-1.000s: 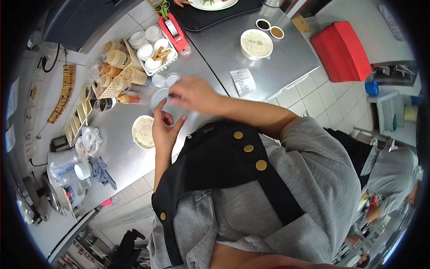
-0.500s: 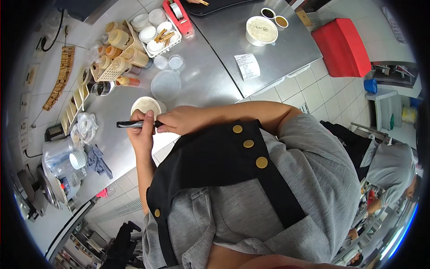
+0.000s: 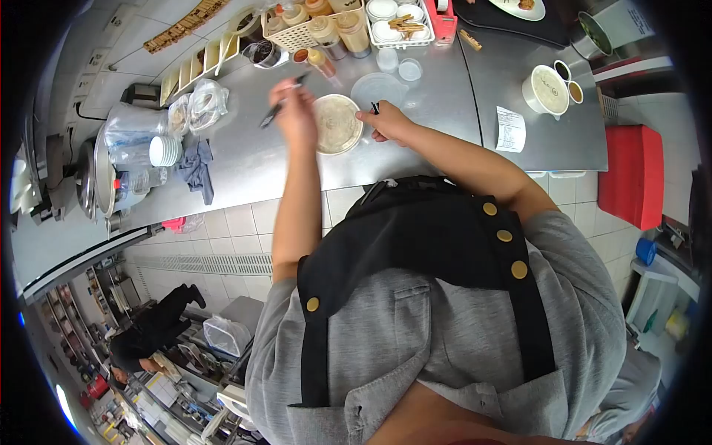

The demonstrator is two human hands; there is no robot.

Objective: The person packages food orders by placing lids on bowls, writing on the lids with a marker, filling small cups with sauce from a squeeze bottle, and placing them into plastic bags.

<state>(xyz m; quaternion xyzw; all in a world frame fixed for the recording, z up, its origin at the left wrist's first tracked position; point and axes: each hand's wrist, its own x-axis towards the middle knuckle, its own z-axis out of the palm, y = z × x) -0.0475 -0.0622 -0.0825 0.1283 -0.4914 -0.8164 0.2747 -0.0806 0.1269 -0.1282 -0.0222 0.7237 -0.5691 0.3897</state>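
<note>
My left hand, smeared by motion, is closed on a black marker beside the left rim of a round lidded tub. The tub stands on the steel counter with a pale lid facing up. On its other side my right hand is closed around a small black piece, which looks like the marker's cap. One finger of that hand reaches to the tub's right edge. Just behind the right hand lies a clear plastic lid, partly covered by it.
Squeeze bottles stand in a basket at the back, near a white basket of small lidded cups. To the right are a receipt, another lidded tub and sauce cups. A grey cloth and stacked cups lie left.
My hands were together on the marker and have come apart, the marker in the left and a small black piece in the right. The view has shifted, and the tub shows fully.
</note>
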